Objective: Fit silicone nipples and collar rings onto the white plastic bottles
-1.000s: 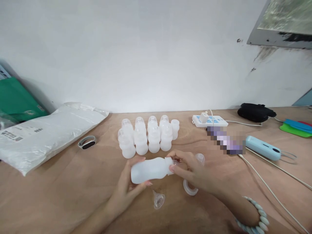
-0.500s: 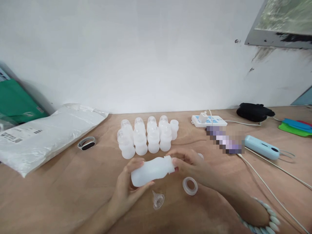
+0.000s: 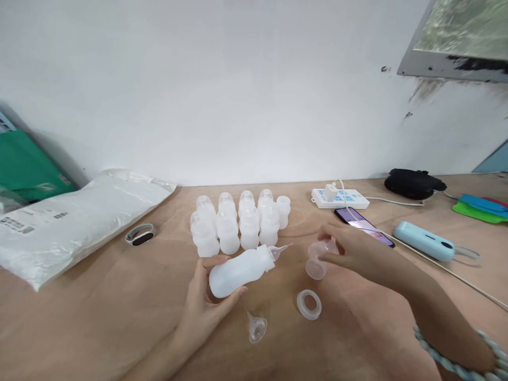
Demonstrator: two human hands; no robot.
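Note:
A frosted white bottle point(image 3: 238, 271) lies tilted in my left hand point(image 3: 206, 296), its neck pointing right and slightly up. My left thumb and fingers are wrapped round its lower part. From the bottle's mouth sticks a clear, thin-tipped nozzle point(image 3: 280, 252). To the right of it, my right hand point(image 3: 337, 246) has its thumb and fingers closed about a clear plastic cap point(image 3: 316, 268), whose round opening faces me. Below lie a translucent ring point(image 3: 309, 305) and a clear funnel-like nozzle piece point(image 3: 257, 329) on the table.
Several white bottles with clear caps point(image 3: 228, 230) stand grouped behind, beside a smaller white open-topped piece point(image 3: 283, 211). Leftward are a wristband point(image 3: 141, 235) and a white plastic package point(image 3: 79, 227). A power strip point(image 3: 341, 197), phone point(image 3: 363, 225) and light-blue device point(image 3: 424, 242) with cables lie right.
My right hand has left the bottle's neck and moved right to the clear cap. The nozzle in the bottle's mouth now shows. My left hand has shifted slightly left and up with the bottle.

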